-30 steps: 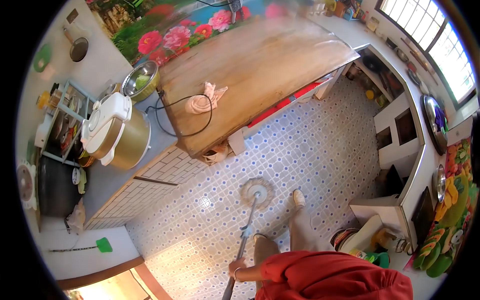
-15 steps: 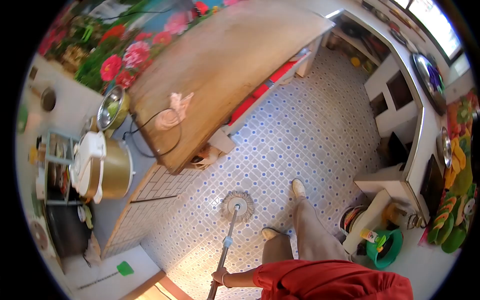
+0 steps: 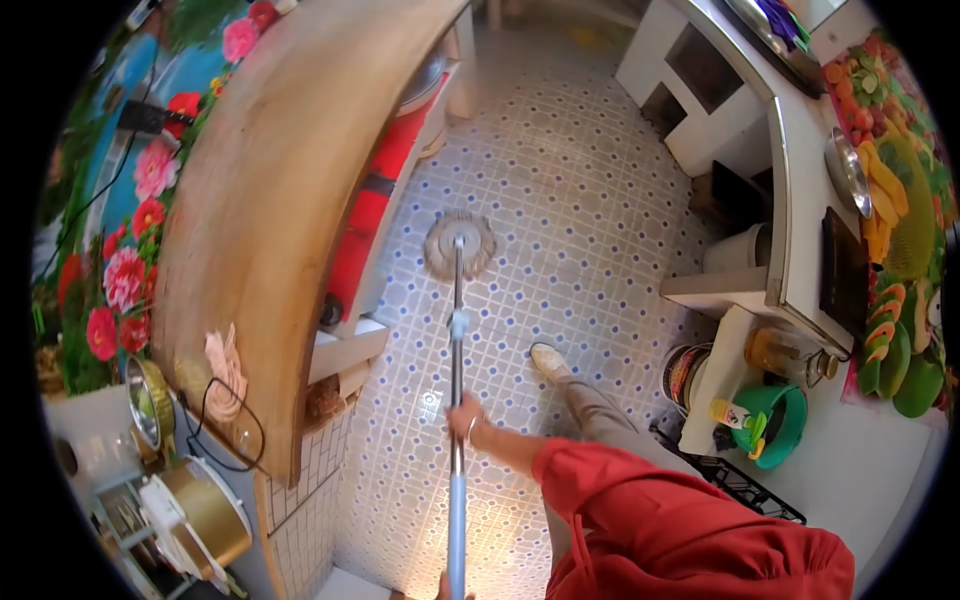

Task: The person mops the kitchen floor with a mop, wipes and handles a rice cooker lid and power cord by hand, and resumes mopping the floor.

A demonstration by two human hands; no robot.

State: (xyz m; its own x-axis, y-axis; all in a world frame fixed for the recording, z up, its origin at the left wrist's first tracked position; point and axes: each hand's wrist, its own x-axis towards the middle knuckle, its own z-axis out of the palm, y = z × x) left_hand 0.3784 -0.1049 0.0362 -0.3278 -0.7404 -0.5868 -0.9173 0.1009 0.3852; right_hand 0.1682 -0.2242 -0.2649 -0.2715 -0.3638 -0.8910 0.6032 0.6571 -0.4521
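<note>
A spin mop [image 3: 458,345] with a round, fringed grey head stands on the tiled floor [image 3: 560,200], its pole running straight down toward me. My right hand [image 3: 466,416], with a bangle at the wrist and a red sleeve behind it, is closed around the middle of the pole. At the very bottom edge, part of my left hand [image 3: 445,586] shows closed at the upper pole, mostly cut off. The mop head lies flat beside the wooden counter's red-fronted shelf [image 3: 362,225]. One of my shoes [image 3: 547,360] shows right of the pole.
A long wooden counter [image 3: 250,170] with a pink cloth [image 3: 226,375] and a black cable borders the left. A gold cooker [image 3: 205,515] stands lower left. On the right are a white counter [image 3: 790,200], a green basin [image 3: 785,425] and a black rack [image 3: 730,485].
The mop head has moved farther forward along the wooden counter, and the pole is now upright in view. My view has turned leftward. The lower hand has come into view.
</note>
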